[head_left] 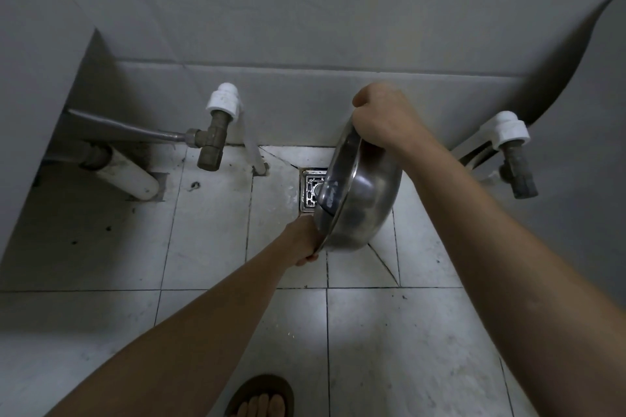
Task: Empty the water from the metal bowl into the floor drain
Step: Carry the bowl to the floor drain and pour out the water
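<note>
The metal bowl point(364, 196) is tipped steeply on its side, its open mouth facing left over the square metal floor drain point(311, 191). My right hand point(382, 118) grips the bowl's upper rim. My left hand point(303, 240) holds the lower rim from underneath. The bowl hides the right part of the drain grate. Whether water is still running out cannot be seen.
A brass valve with a white cap point(216, 132) and a braided hose point(128, 127) stick out of the wall at left, above a white pipe point(127, 178). A second valve point(515, 159) sits at right. A sandalled foot point(261, 398) stands on the tiled floor below.
</note>
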`<state>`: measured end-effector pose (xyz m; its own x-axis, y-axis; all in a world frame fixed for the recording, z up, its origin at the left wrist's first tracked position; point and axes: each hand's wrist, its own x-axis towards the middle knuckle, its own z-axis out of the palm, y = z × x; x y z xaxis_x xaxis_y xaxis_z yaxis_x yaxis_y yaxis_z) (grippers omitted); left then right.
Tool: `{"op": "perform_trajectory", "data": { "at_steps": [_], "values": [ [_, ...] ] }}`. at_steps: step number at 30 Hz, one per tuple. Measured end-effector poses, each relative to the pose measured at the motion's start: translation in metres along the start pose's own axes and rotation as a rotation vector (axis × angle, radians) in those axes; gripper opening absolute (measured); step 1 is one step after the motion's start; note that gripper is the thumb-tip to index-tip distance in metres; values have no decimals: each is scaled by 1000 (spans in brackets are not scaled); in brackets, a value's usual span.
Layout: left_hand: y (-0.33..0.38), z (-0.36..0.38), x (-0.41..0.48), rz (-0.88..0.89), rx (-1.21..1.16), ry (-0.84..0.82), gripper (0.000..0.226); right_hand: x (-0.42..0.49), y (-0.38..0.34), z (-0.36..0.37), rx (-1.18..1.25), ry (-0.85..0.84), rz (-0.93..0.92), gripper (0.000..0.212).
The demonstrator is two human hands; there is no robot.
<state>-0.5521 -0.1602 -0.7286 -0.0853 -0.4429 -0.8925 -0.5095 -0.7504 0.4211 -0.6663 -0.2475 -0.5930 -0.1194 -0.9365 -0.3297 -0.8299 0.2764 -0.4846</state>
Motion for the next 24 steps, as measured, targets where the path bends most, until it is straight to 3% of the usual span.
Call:
{"op": "perform_trajectory", "data": {
  "at_steps": [13,17,20,24],
  "values": [
    [-1,4,4,10,-112,-72,19,-13,-29,6,-48,-36,-62,40],
    [1,7,3,-39,-176,-122,27,-25,-40,10,-94,-45,-115,3],
    [4,11,0,-87,-239,-155,35,-28,-44,10,-99,-50,-131,27],
    [12,14,-3,-52,-304,-209,34,-31,-53,6,-162,-31,-160,18]
  ]
}}
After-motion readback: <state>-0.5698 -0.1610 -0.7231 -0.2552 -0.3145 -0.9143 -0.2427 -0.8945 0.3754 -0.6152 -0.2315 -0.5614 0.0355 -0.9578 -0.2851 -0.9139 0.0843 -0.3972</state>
